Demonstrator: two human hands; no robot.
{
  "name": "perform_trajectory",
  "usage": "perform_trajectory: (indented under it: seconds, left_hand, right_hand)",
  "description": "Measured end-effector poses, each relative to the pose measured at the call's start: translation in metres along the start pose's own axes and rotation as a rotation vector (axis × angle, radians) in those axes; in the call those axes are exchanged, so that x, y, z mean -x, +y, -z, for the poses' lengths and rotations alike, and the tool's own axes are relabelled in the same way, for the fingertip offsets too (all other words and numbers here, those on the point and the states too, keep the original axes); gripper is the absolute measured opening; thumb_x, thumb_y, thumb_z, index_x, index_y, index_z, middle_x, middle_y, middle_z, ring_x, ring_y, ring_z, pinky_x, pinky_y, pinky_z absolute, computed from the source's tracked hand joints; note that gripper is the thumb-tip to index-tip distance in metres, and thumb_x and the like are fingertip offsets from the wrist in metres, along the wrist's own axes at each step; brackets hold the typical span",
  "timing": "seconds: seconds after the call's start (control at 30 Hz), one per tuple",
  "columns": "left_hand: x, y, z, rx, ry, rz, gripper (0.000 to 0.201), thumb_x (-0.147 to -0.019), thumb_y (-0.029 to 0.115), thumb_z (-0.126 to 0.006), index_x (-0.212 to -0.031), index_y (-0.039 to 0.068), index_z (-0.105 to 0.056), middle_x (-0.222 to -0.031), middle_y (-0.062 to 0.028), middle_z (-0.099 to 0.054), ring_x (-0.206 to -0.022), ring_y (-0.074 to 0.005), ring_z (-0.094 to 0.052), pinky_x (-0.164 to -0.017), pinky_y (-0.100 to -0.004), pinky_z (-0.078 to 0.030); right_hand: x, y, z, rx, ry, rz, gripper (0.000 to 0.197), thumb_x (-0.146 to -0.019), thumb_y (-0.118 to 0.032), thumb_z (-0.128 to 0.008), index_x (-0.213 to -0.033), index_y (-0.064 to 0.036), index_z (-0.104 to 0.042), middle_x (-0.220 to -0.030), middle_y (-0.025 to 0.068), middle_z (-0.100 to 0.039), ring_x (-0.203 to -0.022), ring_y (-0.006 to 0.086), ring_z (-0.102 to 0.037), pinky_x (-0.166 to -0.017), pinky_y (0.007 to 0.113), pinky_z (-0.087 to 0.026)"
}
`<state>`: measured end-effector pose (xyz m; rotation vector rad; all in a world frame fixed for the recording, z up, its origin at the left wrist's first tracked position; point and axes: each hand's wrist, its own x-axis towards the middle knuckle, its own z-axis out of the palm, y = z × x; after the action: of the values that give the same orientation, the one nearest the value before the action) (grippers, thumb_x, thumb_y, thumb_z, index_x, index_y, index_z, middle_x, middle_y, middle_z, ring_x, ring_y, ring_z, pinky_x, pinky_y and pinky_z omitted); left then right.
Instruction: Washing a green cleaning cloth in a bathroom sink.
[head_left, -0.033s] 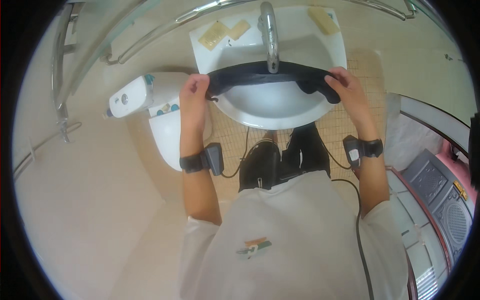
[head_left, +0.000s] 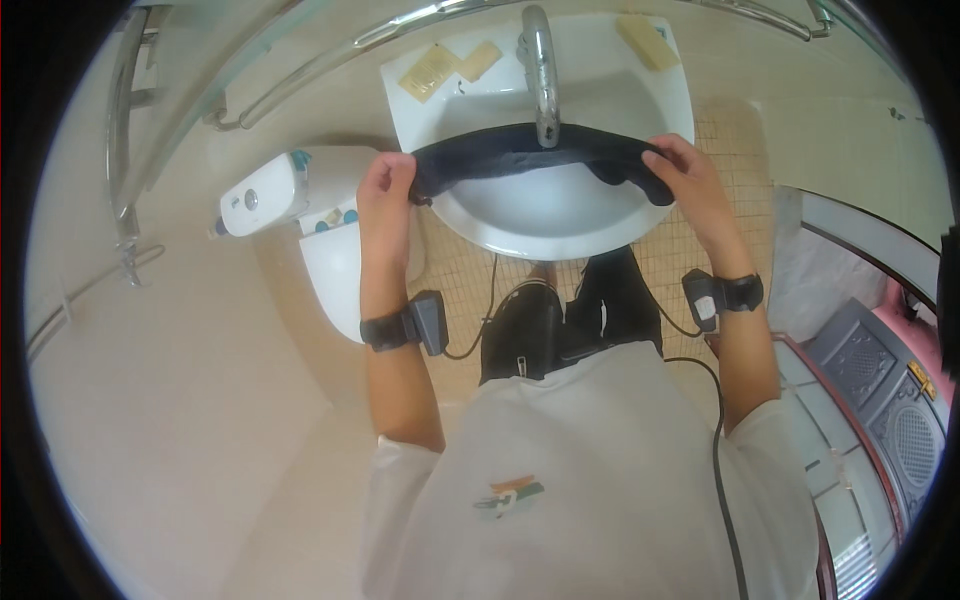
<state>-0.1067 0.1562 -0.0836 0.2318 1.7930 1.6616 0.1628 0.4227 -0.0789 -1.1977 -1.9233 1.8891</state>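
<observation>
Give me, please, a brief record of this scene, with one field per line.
Left hand: pinching the left end of the dark cloth
Right hand: gripping the cloth near its right end, part of which hangs down
Cloth position: stretched across the white sink, passing under the spout of the metal faucet; contact with the spout unclear
On the sink's back ledge: yellowish flat pieces, two left and one right of the faucet
Left of sink: white toilet

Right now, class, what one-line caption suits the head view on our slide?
Left hand and right hand hold a dark cloth across a white sink, beneath a chrome faucet.
</observation>
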Motion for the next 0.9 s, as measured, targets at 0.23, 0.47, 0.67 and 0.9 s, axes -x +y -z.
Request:
perform_trajectory:
  seconds: [0.23,0.47,0.67,0.9]
  left_hand:
    - [0.029,0.029,0.011,-0.037,0.077,-0.099,0.026,-0.103,0.030,-0.061,-0.098,0.005,-0.060,-0.092,0.0003,-0.059,-0.086,-0.0088,-0.053,-0.077,-0.0254,-0.044]
    - [0.029,0.036,0.024,0.032,0.068,-0.130,0.017,-0.105,0.022,-0.057,-0.100,0.007,-0.060,-0.098,-0.0007,-0.061,-0.092,-0.0111,-0.059,-0.086,-0.0322,-0.052]
    - [0.025,0.031,0.019,0.032,0.093,-0.071,0.014,-0.105,0.021,-0.058,-0.104,0.007,-0.060,-0.101,-0.0011,-0.062,-0.093,-0.0109,-0.059,-0.085,-0.0313,-0.052]
    - [0.004,0.012,0.003,0.032,0.121,-0.038,0.021,-0.104,0.026,-0.060,-0.104,0.005,-0.059,-0.095,-0.0017,-0.058,-0.085,-0.0118,-0.054,-0.079,-0.0283,-0.048]
  right_hand:
    - [-0.033,0.010,-0.052,0.075,-0.197,-0.016,0.027,-0.097,-0.024,-0.066,-0.111,-0.0014,-0.066,-0.095,0.0041,-0.067,-0.083,0.0133,-0.059,-0.076,0.027,-0.048]
    - [-0.071,0.034,-0.097,0.102,-0.166,-0.008,0.032,-0.096,-0.028,-0.065,-0.114,-0.0013,-0.064,-0.092,0.0161,-0.071,-0.083,0.0226,-0.067,-0.075,0.034,-0.051]
    - [-0.066,0.015,-0.095,-0.027,-0.224,-0.035,0.027,-0.097,-0.026,-0.065,-0.113,-0.0036,-0.065,-0.090,0.0085,-0.069,-0.083,0.0165,-0.063,-0.078,0.029,-0.049]
    - [-0.042,-0.001,-0.044,-0.151,-0.129,-0.070,0.032,-0.099,-0.024,-0.065,-0.121,-0.0009,-0.062,-0.099,0.0064,-0.069,-0.083,0.0098,-0.061,-0.071,0.023,-0.047]
